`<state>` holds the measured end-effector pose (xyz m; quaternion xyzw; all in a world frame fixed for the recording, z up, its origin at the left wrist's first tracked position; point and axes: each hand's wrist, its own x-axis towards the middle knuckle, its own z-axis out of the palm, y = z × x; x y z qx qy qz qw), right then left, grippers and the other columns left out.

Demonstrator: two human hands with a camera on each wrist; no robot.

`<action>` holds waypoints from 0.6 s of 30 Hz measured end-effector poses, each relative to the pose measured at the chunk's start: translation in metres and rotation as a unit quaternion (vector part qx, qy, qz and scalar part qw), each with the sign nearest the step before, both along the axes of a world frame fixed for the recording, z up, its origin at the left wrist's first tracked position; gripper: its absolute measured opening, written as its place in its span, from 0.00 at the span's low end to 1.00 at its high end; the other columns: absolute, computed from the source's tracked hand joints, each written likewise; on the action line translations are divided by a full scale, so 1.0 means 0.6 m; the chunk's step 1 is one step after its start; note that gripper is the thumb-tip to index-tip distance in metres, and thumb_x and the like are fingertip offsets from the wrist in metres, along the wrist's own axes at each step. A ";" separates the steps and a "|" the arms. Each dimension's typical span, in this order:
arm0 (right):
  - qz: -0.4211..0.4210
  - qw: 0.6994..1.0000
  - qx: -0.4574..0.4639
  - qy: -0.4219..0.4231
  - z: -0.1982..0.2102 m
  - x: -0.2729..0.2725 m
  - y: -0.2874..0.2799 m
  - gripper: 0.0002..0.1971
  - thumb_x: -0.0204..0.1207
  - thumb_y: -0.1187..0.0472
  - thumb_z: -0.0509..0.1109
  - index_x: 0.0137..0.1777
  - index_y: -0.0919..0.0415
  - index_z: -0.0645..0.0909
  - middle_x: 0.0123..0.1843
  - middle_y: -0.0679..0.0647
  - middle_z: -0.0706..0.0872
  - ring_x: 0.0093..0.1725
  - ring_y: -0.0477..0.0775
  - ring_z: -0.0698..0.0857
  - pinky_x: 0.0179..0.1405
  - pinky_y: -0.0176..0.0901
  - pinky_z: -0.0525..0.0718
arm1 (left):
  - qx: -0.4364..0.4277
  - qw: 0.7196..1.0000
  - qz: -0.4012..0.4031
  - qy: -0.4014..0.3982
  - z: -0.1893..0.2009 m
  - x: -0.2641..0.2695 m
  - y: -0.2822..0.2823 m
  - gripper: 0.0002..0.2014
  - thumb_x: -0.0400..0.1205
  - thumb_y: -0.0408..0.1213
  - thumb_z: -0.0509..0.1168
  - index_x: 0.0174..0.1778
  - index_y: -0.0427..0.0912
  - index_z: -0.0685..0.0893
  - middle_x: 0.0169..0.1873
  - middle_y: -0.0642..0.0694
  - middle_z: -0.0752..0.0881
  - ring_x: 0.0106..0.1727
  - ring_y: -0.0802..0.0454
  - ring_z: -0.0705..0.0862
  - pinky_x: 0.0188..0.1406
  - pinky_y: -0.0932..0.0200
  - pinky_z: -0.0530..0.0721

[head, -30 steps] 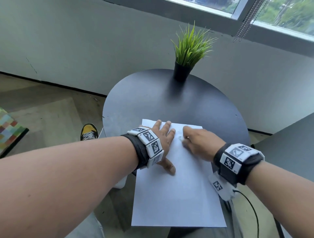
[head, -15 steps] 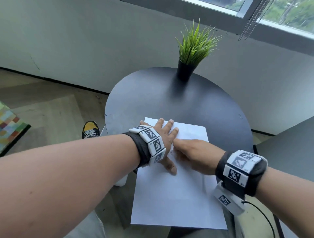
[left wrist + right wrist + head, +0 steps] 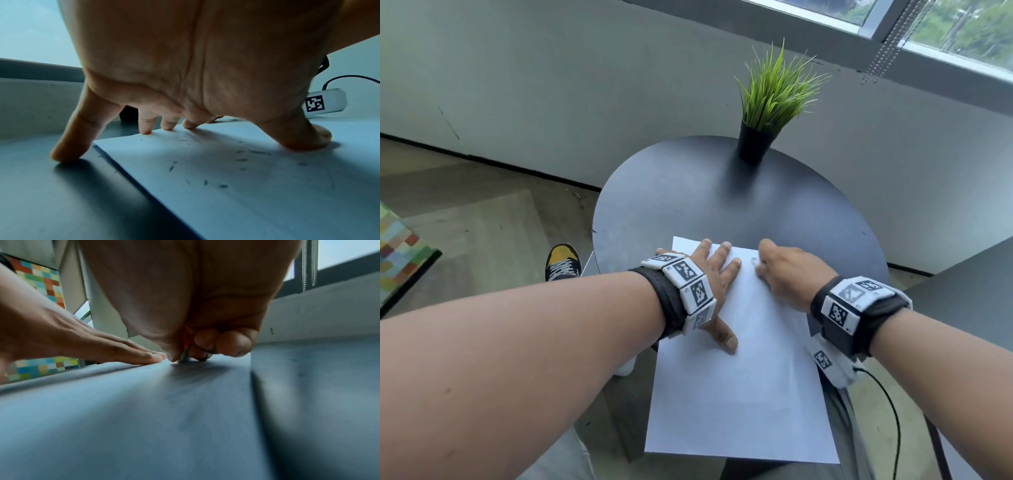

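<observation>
Sheet: your white rectangular sheet of paper (image 3: 739,404) lies flat, long axis running straight away from you. The near end overhangs the table edge; the far end sits under both hands.
Left hand: your left hand (image 3: 710,274) is spread wide, palm down, on the far left part of the sheet. The thumb and three fingertips press the paper. The little finger (image 3: 68,151) lands past the sheet's edge on the bare table.
Right hand: your right hand (image 3: 791,274) is curled, fingertips pinching a small pale eraser (image 3: 754,263) tip-down on the paper. It is too small to identify for certain.
Debris: dark crumbs (image 3: 205,181) lie scattered on the sheet beneath your left palm.
Key relation: the eraser sits just right of your left index fingertip, close but apart. Likely rubbing runs across the sheet's short axis, so the leftward stroke ends at those anchoring fingers. Keep the left hand planted; the overhanging end could buckle or slide.
Table: round matte black table (image 3: 688,192).
Far rim: green grass-like plant in a black pot (image 3: 755,147), well apart from the work.
</observation>
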<state>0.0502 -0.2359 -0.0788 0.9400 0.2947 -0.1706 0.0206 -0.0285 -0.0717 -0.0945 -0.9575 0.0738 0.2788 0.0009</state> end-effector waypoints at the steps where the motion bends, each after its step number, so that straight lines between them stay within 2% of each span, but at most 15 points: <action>1: 0.007 1.000 -0.001 -0.002 0.000 -0.009 0.003 0.09 0.85 0.52 0.55 0.48 0.56 0.61 0.43 0.52 0.77 0.46 0.65 0.79 0.44 0.54 0.80 | -0.001 1.000 0.000 0.001 0.000 0.000 0.000 0.72 0.61 0.84 0.66 0.89 0.52 0.34 0.88 0.51 0.30 0.89 0.42 0.34 0.68 0.11 0.64; 3: 0.052 0.999 -0.007 0.003 -0.003 -0.044 0.008 0.06 0.86 0.53 0.55 0.54 0.55 0.64 0.45 0.52 0.79 0.50 0.66 0.80 0.42 0.50 0.75 | -0.004 1.000 -0.005 -0.009 -0.005 0.000 0.001 0.73 0.60 0.85 0.66 0.90 0.51 0.35 0.89 0.50 0.32 0.89 0.41 0.35 0.66 0.10 0.65; 4: 0.073 0.997 -0.010 0.017 -0.005 -0.057 0.008 0.08 0.86 0.53 0.55 0.59 0.55 0.65 0.50 0.55 0.82 0.53 0.65 0.81 0.41 0.49 0.72 | -0.005 1.000 -0.007 -0.013 -0.007 0.002 0.002 0.73 0.59 0.85 0.66 0.89 0.51 0.35 0.89 0.50 0.32 0.89 0.41 0.35 0.66 0.10 0.65; 6: 0.042 0.999 -0.028 0.017 -0.001 -0.034 0.013 0.07 0.86 0.52 0.54 0.55 0.55 0.63 0.56 0.61 0.83 0.50 0.66 0.80 0.42 0.50 0.72 | -0.007 1.000 -0.005 -0.010 -0.007 0.004 0.002 0.73 0.59 0.85 0.66 0.89 0.52 0.34 0.89 0.51 0.31 0.89 0.41 0.35 0.66 0.10 0.65; 9: -0.039 0.999 -0.026 -0.006 0.006 0.031 0.016 0.08 0.85 0.53 0.54 0.49 0.56 0.62 0.54 0.64 0.82 0.42 0.65 0.76 0.43 0.54 0.77 | 0.000 1.000 -0.006 -0.003 -0.003 0.003 0.001 0.72 0.60 0.85 0.65 0.89 0.53 0.32 0.88 0.51 0.30 0.89 0.41 0.34 0.66 0.11 0.66; 14: 0.042 0.998 -0.046 -0.005 -0.003 -0.024 0.021 0.08 0.85 0.54 0.55 0.48 0.55 0.60 0.46 0.57 0.77 0.41 0.62 0.72 0.38 0.50 0.71 | -0.009 1.000 -0.003 -0.007 -0.011 0.004 0.002 0.73 0.60 0.85 0.65 0.89 0.51 0.33 0.88 0.50 0.31 0.89 0.40 0.34 0.65 0.08 0.65; 18: -0.026 0.999 -0.032 -0.026 0.001 0.033 0.027 0.09 0.85 0.53 0.53 0.47 0.56 0.60 0.48 0.63 0.80 0.41 0.66 0.75 0.39 0.53 0.74 | -0.016 1.000 -0.001 -0.005 -0.012 0.006 0.001 0.73 0.60 0.85 0.65 0.88 0.52 0.32 0.88 0.49 0.30 0.89 0.40 0.33 0.65 0.07 0.64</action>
